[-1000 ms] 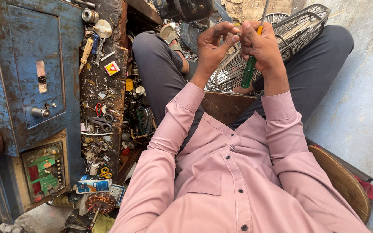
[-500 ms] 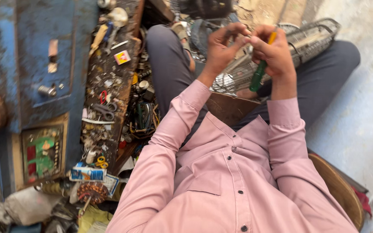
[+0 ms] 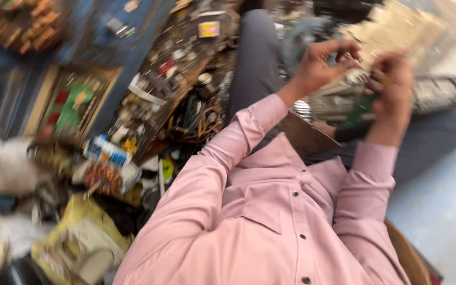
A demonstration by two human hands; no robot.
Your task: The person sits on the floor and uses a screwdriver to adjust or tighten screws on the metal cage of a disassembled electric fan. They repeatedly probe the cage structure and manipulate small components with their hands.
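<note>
The right hand is closed around a green-handled screwdriver, its handle poking out below the fist. The left hand has fingers curled and pinched at a small part where the tool meets the grey wire fan guard, which lies across the person's lap; the picture is too blurred to say exactly what the fingertips hold. Both hands sit close together, raised over the knees.

With nothing but thighs bracing the guard, I'd judge the tip could skid off and jab the left fingers, which are right in its line. A small screw or clip, once loose, could drop through the wires and vanish into the clutter.

That clutter is near: a long dark worktop strewn with small metal parts, a tangle of coloured wires, and a small blue and white box lie just left of the person's leg, crowding the left elbow. A crumpled yellow-green cloth lies nearer the camera. The pink sleeves hide some of the lap.
</note>
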